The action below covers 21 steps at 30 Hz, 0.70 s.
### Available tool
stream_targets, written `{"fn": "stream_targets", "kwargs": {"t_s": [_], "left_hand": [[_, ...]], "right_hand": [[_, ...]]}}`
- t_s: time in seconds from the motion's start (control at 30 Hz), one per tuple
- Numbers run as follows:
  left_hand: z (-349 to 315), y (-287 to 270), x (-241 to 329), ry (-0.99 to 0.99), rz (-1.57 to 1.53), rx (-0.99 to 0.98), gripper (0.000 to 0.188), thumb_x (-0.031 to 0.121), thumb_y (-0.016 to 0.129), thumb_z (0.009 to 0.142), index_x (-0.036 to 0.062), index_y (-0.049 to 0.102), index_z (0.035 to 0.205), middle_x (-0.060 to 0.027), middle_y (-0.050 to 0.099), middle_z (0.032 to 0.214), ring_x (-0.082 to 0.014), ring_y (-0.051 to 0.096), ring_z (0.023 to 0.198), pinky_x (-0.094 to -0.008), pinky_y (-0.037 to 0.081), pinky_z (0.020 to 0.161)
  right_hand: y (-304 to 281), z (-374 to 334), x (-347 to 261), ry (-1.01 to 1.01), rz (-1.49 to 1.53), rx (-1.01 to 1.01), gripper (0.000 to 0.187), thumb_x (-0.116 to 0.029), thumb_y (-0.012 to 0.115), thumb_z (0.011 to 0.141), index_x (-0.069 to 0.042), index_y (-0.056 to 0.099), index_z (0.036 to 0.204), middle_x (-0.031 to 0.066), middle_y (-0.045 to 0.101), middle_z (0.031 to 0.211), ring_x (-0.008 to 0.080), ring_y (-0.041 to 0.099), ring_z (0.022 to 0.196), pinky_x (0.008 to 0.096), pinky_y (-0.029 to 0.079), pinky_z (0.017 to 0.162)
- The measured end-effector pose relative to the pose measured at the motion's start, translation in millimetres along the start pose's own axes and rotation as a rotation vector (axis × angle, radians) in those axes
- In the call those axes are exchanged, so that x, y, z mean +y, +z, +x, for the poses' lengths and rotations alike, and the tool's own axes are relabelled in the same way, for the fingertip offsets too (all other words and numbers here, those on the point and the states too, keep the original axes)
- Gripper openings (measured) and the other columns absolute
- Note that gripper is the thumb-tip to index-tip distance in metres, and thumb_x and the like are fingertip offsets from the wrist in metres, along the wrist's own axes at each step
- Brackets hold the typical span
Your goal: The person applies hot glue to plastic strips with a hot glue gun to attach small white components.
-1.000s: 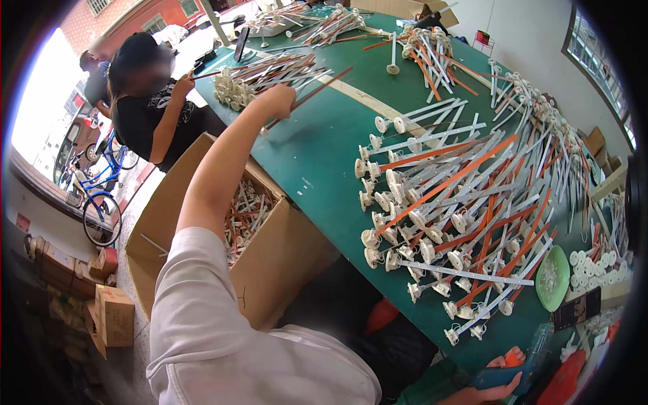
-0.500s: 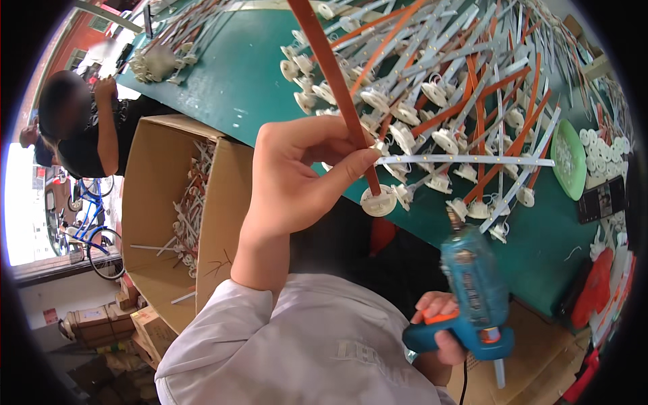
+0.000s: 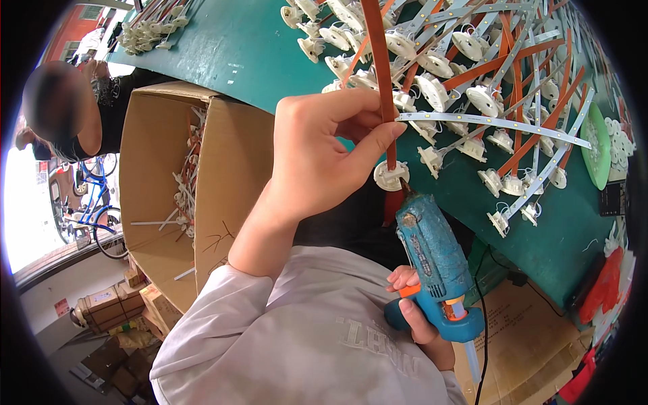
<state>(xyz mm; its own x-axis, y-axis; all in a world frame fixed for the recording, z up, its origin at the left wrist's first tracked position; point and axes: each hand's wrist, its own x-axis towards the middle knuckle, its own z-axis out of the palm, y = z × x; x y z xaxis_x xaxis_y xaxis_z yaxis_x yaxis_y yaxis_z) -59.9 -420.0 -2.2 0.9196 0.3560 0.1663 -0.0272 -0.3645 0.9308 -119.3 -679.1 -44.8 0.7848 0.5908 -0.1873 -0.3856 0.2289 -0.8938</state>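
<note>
My left hand (image 3: 320, 152) pinches a brown-red strip (image 3: 379, 61) between thumb and fingers. At the strip's lower end is a round white plastic cap (image 3: 390, 177), just below the fingertips. A white LED strip (image 3: 493, 121) runs rightward from the thumb; I cannot tell whether it is gripped too. My right hand (image 3: 417, 317) is wrapped round the orange-triggered handle of a blue hot glue gun (image 3: 435, 246), with a translucent glue stick (image 3: 472, 358) poking out of its rear. The gun's nozzle (image 3: 406, 192) points up at the cap's lower right edge, touching or very close.
Many capped LED strips (image 3: 482, 101) lie heaped on the green table (image 3: 250, 44). A green bowl (image 3: 595, 152) and a phone (image 3: 612, 198) sit at the right. Left of me, a cardboard box (image 3: 246, 148) holds more strips. A black cord (image 3: 483, 317) hangs below; another person (image 3: 64, 111) sits far left.
The glue gun has moved up and left, bringing its nozzle to the white cap. My left hand, still pinching the brown-red strip, appears slightly farther right and higher.
</note>
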Motion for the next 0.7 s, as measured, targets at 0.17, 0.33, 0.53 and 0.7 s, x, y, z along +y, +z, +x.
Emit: {"fn": "stream_targets", "kwargs": {"t_s": [0.17,0.33,0.53,0.7], "left_hand": [[-1.4,-1.2,0.9,0.048,-0.048,0.015,0.015,-0.009,0.072,0.083,-0.0094,0.068,0.097,-0.0110,0.072,0.081,-0.0142,0.071,0.075,-0.0259,0.058,0.066],[-0.3,-0.8,0.6,0.057,-0.030,0.006,0.014,-0.010,0.072,0.082,-0.0095,0.068,0.096,-0.0108,0.071,0.080,-0.0141,0.070,0.073,-0.0247,0.057,0.065],[-0.5,-1.2,0.7,0.062,-0.041,0.000,0.013,-0.010,0.072,0.082,-0.0095,0.068,0.095,-0.0107,0.071,0.079,-0.0144,0.071,0.071,-0.0241,0.056,0.064],[-1.2,-0.7,-0.9,0.063,-0.033,-0.001,0.014,-0.010,0.072,0.082,-0.0097,0.068,0.095,-0.0106,0.071,0.078,-0.0146,0.071,0.071,-0.0243,0.056,0.064]], "right_hand": [[-9.3,3.8,1.6,-0.026,-0.109,-0.157,0.032,0.005,0.061,0.079,-0.001,0.056,0.110,0.0136,0.062,0.098,0.0251,0.060,0.090,0.0404,0.052,0.082],[-4.4,7.7,-4.8,-0.006,-0.181,-0.222,0.034,0.001,0.057,0.085,-0.002,0.049,0.117,0.0128,0.057,0.100,0.0247,0.054,0.093,0.0424,0.048,0.086],[0.3,9.8,-10.2,0.004,-0.258,-0.072,0.028,0.005,0.069,0.073,-0.003,0.064,0.100,0.0091,0.069,0.089,0.0199,0.068,0.082,0.0293,0.055,0.077],[1.6,10.0,-13.3,0.002,-0.267,-0.048,0.028,0.005,0.069,0.074,-0.004,0.064,0.100,0.0080,0.069,0.089,0.0184,0.067,0.081,0.0286,0.054,0.076]]}}
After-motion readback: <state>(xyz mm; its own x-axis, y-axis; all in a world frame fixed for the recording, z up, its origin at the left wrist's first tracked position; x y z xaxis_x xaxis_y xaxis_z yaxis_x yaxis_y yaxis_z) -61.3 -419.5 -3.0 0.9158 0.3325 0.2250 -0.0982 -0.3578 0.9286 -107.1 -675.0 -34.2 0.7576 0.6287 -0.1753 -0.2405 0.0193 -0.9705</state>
